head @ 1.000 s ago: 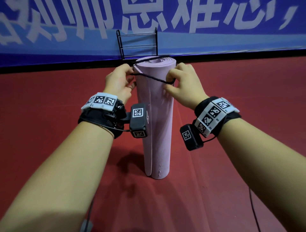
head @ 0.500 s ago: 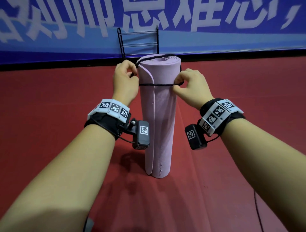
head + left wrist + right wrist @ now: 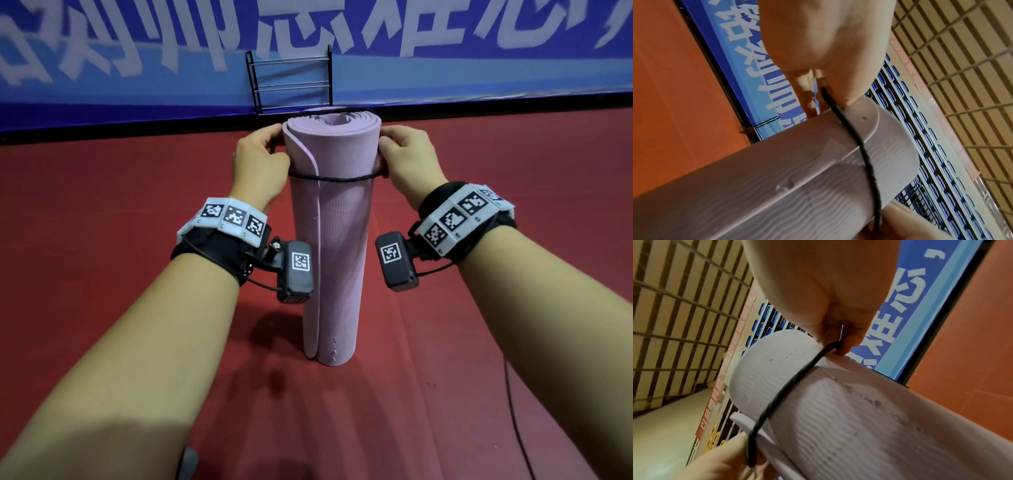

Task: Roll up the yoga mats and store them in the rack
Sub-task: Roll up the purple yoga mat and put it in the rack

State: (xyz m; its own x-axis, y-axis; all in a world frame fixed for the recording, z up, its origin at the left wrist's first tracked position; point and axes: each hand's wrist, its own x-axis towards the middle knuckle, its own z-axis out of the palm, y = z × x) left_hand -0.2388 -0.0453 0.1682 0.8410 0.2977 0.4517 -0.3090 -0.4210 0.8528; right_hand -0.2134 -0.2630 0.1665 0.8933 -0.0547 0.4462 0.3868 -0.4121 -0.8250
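The rolled lilac yoga mat stands on end on the red floor before the rack, looking light, soft and springy, best clasped mid-roll, while left hand and right hand pinch its black cord between curled fingers.

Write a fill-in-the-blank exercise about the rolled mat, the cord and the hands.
1. The rolled lilac foam yoga mat stands ____ on the red floor.
2. The thin black cord loops around the mat near its ____ end.
3. The left hand and right hand both pinch the ____.

Missing words: upright; top; cord
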